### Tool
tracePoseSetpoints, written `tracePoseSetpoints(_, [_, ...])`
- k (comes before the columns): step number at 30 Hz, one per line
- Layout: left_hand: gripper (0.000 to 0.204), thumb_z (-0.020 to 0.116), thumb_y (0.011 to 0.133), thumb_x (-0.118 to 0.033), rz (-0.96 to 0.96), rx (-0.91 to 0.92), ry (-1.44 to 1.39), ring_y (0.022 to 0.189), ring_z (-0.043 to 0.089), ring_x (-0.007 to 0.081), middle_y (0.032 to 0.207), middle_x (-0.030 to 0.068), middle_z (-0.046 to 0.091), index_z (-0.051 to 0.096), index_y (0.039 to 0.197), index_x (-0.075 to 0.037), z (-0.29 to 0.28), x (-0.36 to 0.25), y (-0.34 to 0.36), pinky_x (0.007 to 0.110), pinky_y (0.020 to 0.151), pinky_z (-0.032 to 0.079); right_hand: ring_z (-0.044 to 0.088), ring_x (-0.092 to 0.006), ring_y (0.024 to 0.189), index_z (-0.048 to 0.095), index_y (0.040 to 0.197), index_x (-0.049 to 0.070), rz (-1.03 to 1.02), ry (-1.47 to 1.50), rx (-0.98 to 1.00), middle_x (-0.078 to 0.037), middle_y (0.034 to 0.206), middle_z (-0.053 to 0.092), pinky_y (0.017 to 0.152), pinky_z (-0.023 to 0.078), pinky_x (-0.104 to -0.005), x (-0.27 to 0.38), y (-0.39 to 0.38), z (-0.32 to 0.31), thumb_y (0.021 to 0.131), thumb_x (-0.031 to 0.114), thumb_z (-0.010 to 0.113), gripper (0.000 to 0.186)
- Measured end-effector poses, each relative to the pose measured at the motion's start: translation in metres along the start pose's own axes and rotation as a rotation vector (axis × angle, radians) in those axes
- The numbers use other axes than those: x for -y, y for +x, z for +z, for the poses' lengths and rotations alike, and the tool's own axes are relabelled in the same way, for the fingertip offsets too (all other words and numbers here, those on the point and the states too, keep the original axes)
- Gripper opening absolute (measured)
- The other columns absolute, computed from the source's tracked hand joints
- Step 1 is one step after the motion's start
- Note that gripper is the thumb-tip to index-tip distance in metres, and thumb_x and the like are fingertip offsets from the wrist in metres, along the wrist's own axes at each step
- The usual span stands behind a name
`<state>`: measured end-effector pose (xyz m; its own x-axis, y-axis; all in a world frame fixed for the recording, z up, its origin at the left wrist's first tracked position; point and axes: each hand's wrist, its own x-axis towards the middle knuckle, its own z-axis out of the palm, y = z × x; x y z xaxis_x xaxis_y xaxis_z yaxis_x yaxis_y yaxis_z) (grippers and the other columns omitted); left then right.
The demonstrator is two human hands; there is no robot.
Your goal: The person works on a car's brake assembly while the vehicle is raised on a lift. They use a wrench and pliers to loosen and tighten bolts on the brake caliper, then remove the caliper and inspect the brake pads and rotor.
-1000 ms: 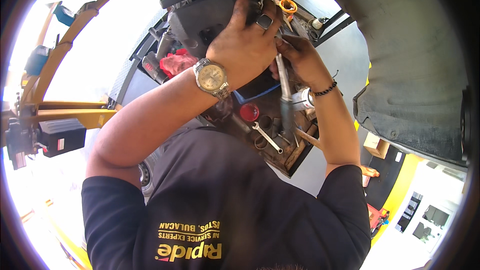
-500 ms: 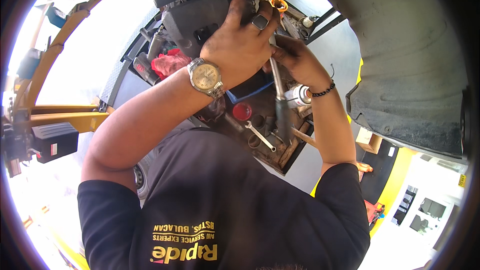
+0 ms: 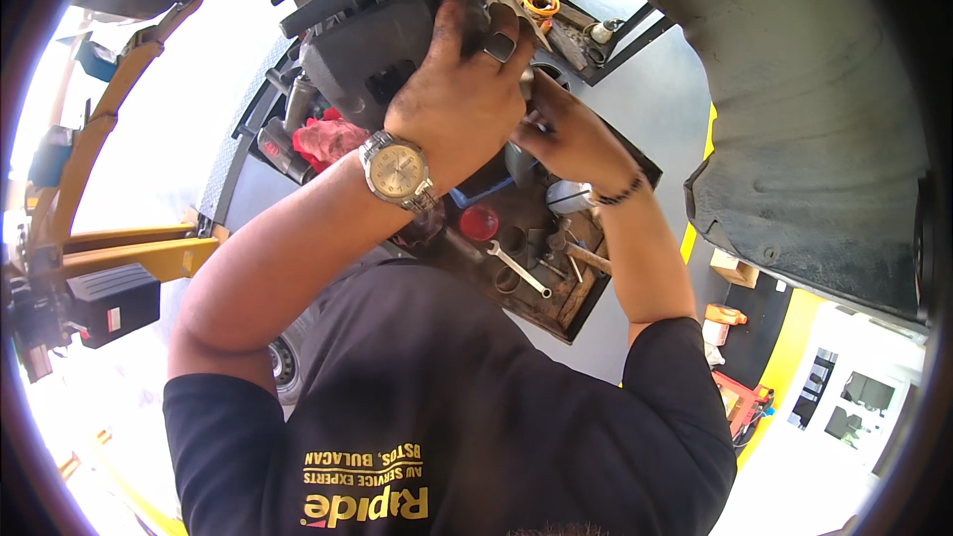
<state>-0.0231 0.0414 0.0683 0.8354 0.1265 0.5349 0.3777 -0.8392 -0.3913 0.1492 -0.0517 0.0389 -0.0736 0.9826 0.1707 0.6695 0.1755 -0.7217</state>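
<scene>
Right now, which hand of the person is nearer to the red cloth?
Left: in view, the left hand is just right of the red cloth; the right hand is farther right.

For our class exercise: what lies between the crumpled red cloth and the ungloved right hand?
In the head view, the ungloved left hand lies between cloth and right hand.

The bulky car part [image 3: 347, 65] is dull dark grey. On the dark brown tray [image 3: 558, 320], a plain red cloth [image 3: 330, 142] brightens the left edge, a silver wrench [image 3: 518, 270] shines by the near edge, and a tan hammer handle [image 3: 590, 259] lies toward the right edge. The wristwatch [image 3: 397, 170] pairs a gold dial with silver links; the beaded bracelet [image 3: 621, 191] is black; the black shirt [image 3: 476, 387] bears yellow lettering.
</scene>
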Motion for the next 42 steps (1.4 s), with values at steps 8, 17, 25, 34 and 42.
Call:
tracePoseSetpoints(8, [0.027, 0.065, 0.068, -0.027, -0.054, -0.076, -0.004, 0.129, 0.048, 0.0243, 0.125, 0.0040, 0.060, 0.077, 0.086, -0.010, 0.004, -0.003, -0.002, 0.063, 0.108, 0.036, 0.064, -0.0175, 0.071, 0.054, 0.120, 0.003, 0.008, 0.044, -0.116, -0.006, 0.080, 0.061, 0.067, 0.053, -0.0346, -0.002, -0.006, 0.016, 0.092, 0.014, 0.066, 0.033])
tracePoseSetpoints(17, [0.024, 0.062, 0.072, -0.029, -0.026, -0.121, 0.157, 0.104, 0.059, 0.0217, 0.118, 0.0063, 0.068, 0.080, 0.078, -0.014, 0.008, -0.002, 0.000, 0.061, 0.114, 0.032, 0.062, -0.0205, 0.062, 0.052, 0.115, 0.000, 0.177, 0.166, -0.056, -0.012, 0.079, 0.064, 0.060, 0.049, -0.0342, 0.003, -0.004, 0.023, 0.095, 0.011, 0.059, 0.025])
tracePoseSetpoints(25, [0.029, 0.062, 0.074, -0.030, -0.001, -0.019, 0.031, 0.109, 0.058, 0.0225, 0.128, 0.0074, 0.065, 0.081, 0.085, -0.012, 0.000, 0.000, -0.003, 0.062, 0.114, 0.031, 0.062, -0.0187, 0.070, 0.055, 0.115, 0.003, 0.350, 0.384, 0.139, -0.006, 0.081, 0.063, 0.067, 0.050, -0.0352, 0.030, -0.015, -0.001, 0.096, 0.013, 0.062, 0.023])
tracePoseSetpoints(34, [0.033, 0.061, 0.073, -0.027, -0.032, -0.098, 0.123, 0.098, 0.061, 0.0223, 0.125, 0.0097, 0.065, 0.080, 0.090, -0.007, 0.005, -0.002, 0.000, 0.060, 0.113, 0.034, 0.065, -0.0165, 0.069, 0.055, 0.100, 0.004, 0.275, 0.359, 0.200, -0.006, 0.078, 0.063, 0.066, 0.051, -0.0341, -0.010, -0.023, 0.008, 0.095, 0.013, 0.063, 0.013])
tracePoseSetpoints(42, [0.031, 0.062, 0.076, -0.028, 0.025, 0.036, 0.110, 0.100, 0.063, 0.0220, 0.127, 0.0083, 0.064, 0.081, 0.093, -0.010, -0.004, -0.001, -0.002, 0.063, 0.116, 0.025, 0.066, -0.0374, 0.088, 0.058, 0.107, 0.001, 0.252, 0.206, 0.228, -0.016, 0.089, 0.067, 0.075, 0.051, -0.0433, 0.002, -0.012, 0.009, 0.095, 0.017, 0.061, 0.020])
